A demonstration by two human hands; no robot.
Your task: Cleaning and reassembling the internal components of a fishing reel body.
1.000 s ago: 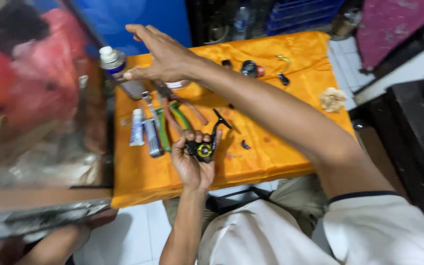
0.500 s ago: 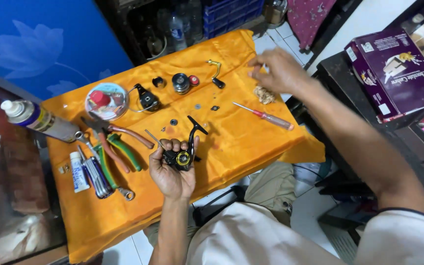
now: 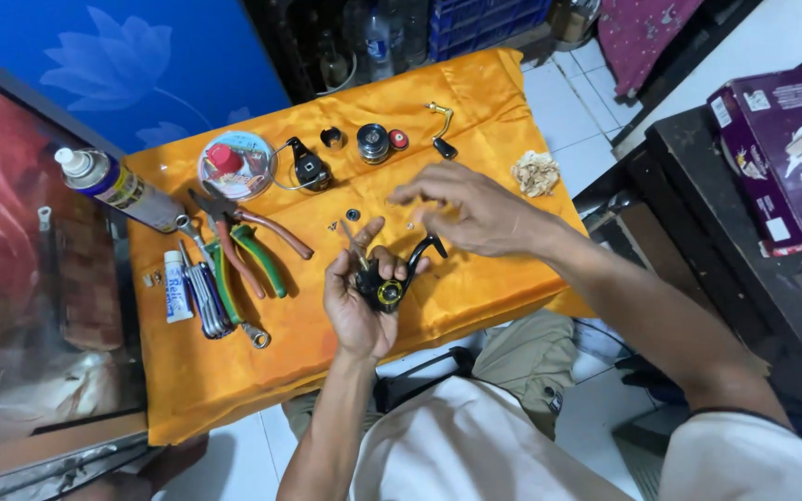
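Right hand (image 3: 475, 211) returned beside reel body (image 3: 384, 283); two pliers (image 3: 248, 246).

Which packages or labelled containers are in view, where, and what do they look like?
Cardboard box: right edge, on a dark surface; rectangular, purple and maroon, with white patches.
Spray can: left end of the orange cloth, lying tilted; white cap, blue and yellow label.
Small tube: left, beside the pliers; white with a blue label.
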